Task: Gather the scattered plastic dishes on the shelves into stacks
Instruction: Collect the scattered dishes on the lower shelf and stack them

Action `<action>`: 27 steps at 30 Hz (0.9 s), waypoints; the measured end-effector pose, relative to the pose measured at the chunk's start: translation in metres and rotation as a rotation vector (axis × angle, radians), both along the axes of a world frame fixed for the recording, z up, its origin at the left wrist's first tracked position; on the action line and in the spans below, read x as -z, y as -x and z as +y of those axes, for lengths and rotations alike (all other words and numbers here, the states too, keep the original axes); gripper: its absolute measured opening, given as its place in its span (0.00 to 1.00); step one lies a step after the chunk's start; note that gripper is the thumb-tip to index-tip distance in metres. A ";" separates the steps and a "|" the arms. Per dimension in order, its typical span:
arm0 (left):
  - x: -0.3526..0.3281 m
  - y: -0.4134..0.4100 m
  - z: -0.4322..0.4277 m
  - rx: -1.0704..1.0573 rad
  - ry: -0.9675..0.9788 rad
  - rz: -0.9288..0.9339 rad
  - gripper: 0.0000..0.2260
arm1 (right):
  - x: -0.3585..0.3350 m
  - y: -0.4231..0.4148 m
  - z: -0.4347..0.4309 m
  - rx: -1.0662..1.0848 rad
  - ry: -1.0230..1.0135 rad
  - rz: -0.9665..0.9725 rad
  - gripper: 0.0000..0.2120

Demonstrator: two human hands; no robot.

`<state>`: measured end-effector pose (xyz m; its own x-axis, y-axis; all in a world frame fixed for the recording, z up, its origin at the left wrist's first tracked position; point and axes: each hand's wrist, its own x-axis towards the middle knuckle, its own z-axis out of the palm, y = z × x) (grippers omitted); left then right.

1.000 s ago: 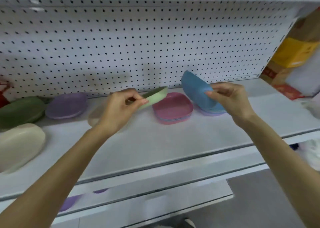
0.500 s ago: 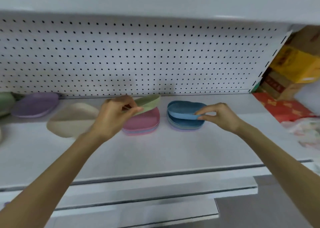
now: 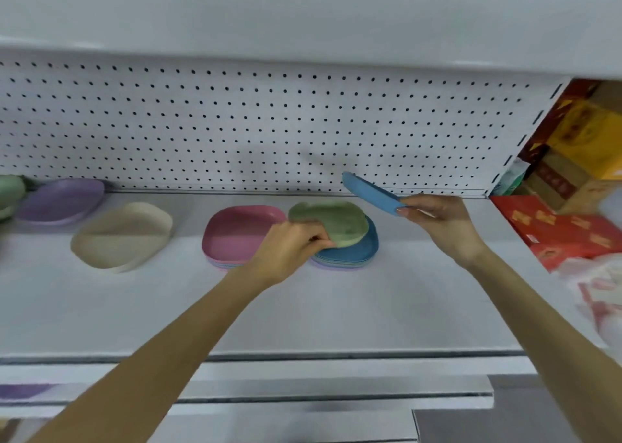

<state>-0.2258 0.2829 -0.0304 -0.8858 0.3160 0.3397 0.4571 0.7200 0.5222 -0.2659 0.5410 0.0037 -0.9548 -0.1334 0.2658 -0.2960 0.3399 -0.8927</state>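
Shelf [image 3: 303, 308], plastic dishes: you hold one dish in each hand, at the right-hand stack.

Your left hand [image 3: 289, 251] grips the near edge of a green dish [image 3: 331, 222], lying flat over the blue-topped stack [image 3: 356, 252]; whether it rests there cannot be told. Your right hand [image 3: 437, 220] pinches a blue dish [image 3: 370, 193] by its rim, tilted and raised just right of that stack. Pink-topped stack [image 3: 242, 232] just beside, left. Beige dish [image 3: 124, 235] and purple dish [image 3: 62, 200] lie singly farther left. Red boxes [image 3: 555, 230] at the right end.
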 end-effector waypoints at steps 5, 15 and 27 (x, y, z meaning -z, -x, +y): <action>0.015 0.009 0.015 0.125 0.110 -0.065 0.10 | 0.003 0.003 0.009 -0.011 -0.022 0.011 0.08; 0.019 -0.003 -0.004 0.055 0.128 0.118 0.24 | 0.010 0.008 0.012 -0.066 -0.104 -0.081 0.05; 0.007 0.002 -0.023 0.003 0.108 -0.039 0.27 | 0.044 0.003 -0.012 -0.491 -0.511 -0.044 0.09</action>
<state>-0.2281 0.2599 -0.0371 -0.8969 0.3513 0.2688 0.4399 0.7720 0.4589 -0.2684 0.5295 -0.0408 -0.7607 -0.6489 0.0176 -0.4898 0.5560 -0.6716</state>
